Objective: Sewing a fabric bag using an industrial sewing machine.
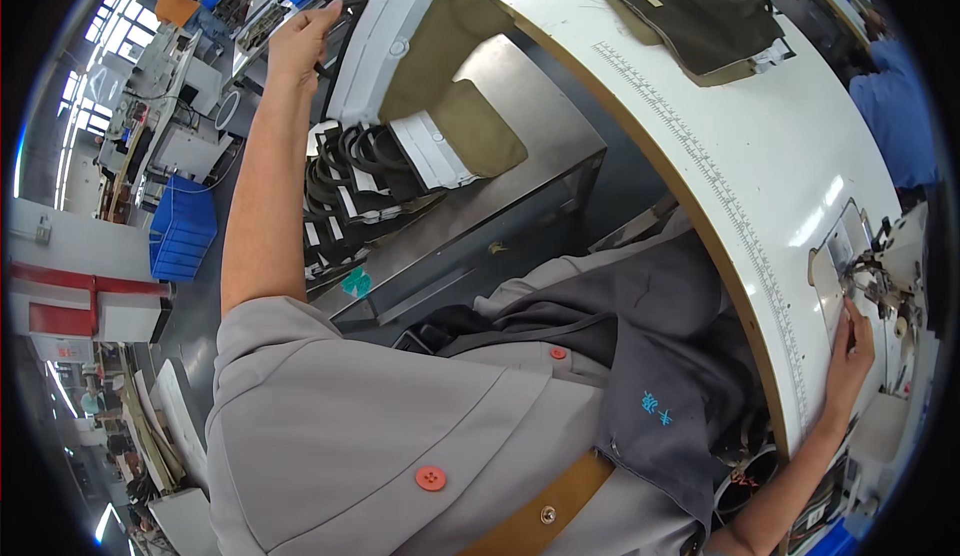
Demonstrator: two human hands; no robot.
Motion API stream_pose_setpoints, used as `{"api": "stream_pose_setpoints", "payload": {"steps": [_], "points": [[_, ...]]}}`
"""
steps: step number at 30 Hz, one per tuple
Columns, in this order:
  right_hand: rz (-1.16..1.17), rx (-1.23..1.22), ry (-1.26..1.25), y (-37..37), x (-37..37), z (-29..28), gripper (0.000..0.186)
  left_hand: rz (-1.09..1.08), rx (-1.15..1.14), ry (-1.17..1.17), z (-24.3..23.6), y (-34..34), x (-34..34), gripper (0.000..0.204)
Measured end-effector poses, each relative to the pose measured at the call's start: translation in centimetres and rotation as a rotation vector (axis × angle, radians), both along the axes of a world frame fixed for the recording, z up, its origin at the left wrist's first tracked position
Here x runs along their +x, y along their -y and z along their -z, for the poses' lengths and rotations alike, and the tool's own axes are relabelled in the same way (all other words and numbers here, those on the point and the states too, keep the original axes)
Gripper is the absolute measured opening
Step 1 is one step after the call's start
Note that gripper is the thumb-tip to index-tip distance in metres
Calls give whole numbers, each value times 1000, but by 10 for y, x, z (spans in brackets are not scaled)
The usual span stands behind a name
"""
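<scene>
My left hand [305, 44] is raised at the upper left, fingers closed on the dark edge of an olive fabric bag panel [440, 46] with a pale strip along one side. That panel hangs over a metal side table [545, 106]. Beneath it lie a similar olive panel [478, 128] and a pile of dark bag pieces with black loop handles [365, 161]. At the far right, my right hand [850, 361] is by the needle area of a sewing machine [895, 271]. Its fingers are bent together at the machine bed; whatever they pinch is too small to make out.
A white curved worktable [745, 146] with a printed ruler scale wraps round my right side. On its far end lies a dark olive bag [690, 16]. Blue crates [183, 228] stand at the left. Other people [890, 106] work nearby.
</scene>
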State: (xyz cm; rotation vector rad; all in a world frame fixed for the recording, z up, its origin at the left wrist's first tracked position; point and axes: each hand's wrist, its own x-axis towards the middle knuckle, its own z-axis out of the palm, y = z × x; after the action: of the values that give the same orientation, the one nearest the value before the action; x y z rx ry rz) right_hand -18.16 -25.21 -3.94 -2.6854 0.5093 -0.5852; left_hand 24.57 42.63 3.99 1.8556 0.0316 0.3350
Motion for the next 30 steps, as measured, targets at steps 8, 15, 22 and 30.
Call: {"api": "stream_pose_setpoints", "payload": {"steps": [8, 15, 22, 30], "points": [[4, -2, -42, 3, -7, -1, 28, 298, 641, 202, 48, 23, -8, 28], [55, -14, -90, 8, -10, -1, 28, 575, 581, 131, 75, 44, -22, 27], [89, 1, -150, 22, -16, 0, 31, 833, 881, 379, 69, 77, -27, 23], [86, -12, -197, 24, -12, 0, 33, 482, 1629, -380, 117, -18, -40, 46]]}}
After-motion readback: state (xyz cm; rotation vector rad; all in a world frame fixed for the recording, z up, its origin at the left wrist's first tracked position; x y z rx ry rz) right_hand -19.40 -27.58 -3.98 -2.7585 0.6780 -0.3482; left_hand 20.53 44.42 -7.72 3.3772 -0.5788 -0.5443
